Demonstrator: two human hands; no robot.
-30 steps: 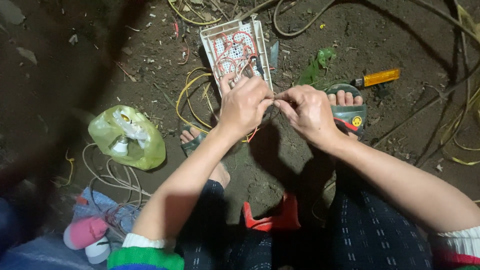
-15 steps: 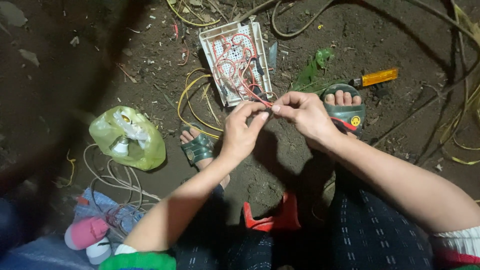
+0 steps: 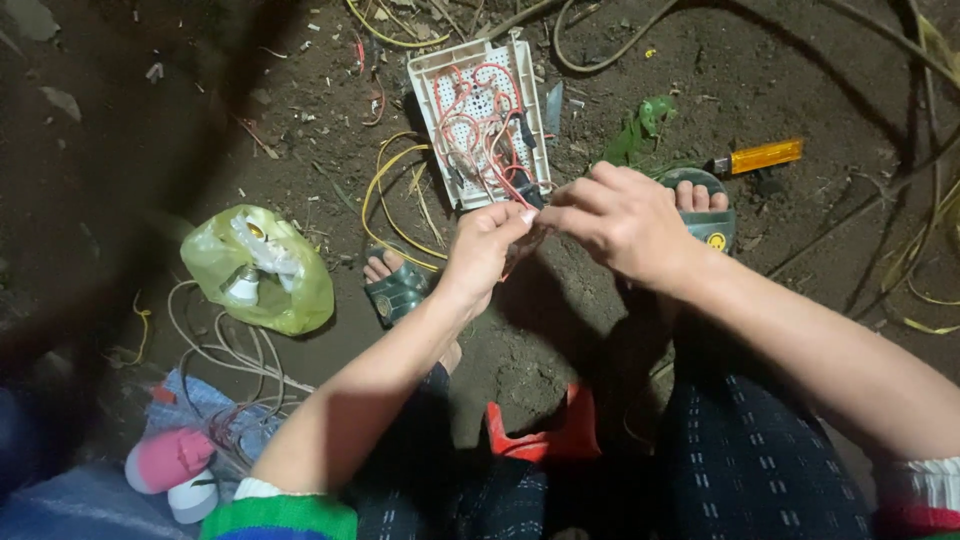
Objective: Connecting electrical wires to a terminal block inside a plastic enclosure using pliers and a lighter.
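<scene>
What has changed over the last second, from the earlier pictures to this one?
Little. The left hand and right hand remain together, pinching a red wire that runs from the white wiring box. One second ago they were just below the box; since then they have sat slightly further from it. The box, the yellow-green bag, the orange-handled tool and the red stool have not visibly moved.

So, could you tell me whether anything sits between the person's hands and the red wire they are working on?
Nothing visible does: the left hand and right hand already meet at the red wire, pinching it just below the white box.
</scene>
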